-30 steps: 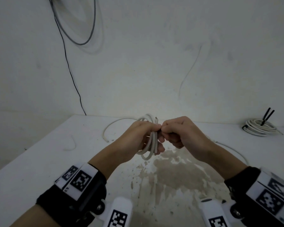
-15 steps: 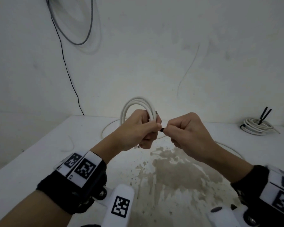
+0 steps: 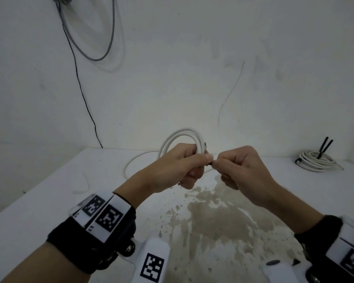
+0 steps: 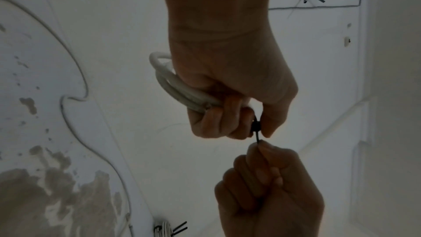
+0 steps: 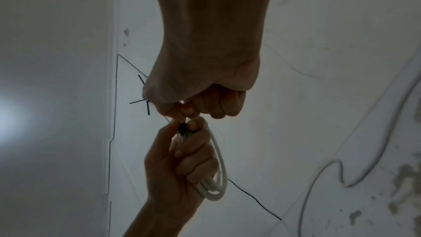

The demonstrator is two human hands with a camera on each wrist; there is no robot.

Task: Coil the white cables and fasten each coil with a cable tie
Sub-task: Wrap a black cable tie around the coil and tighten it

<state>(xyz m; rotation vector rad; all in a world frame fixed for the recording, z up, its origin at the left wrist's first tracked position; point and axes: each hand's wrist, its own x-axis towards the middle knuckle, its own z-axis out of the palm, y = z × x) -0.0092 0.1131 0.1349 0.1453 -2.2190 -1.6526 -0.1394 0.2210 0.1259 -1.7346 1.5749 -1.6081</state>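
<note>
My left hand [image 3: 189,163] grips a small coil of white cable [image 3: 180,136], whose loop stands up above the fist; the coil [image 4: 180,89] [image 5: 217,172] shows in both wrist views. A black cable tie [image 4: 256,129] wraps the bundle at my left thumb and forefinger. My right hand [image 3: 236,167] pinches the tie's free tail [image 5: 182,129] just right of the left hand, with the other fingers curled into a fist. Both hands hover above the white table [image 3: 49,193].
A second white coil [image 3: 315,162] with black tie tails sticking up lies at the table's back right. A loose white cable [image 3: 131,162] curves on the table behind my hands. A brown stain [image 3: 217,217] covers the table's middle. A black wire [image 3: 80,88] hangs on the wall.
The coil's loop, hanging below my left hand a second ago, now stands above it. Both hands rose slightly, and my right hand moved a little to the right along the tie.
</note>
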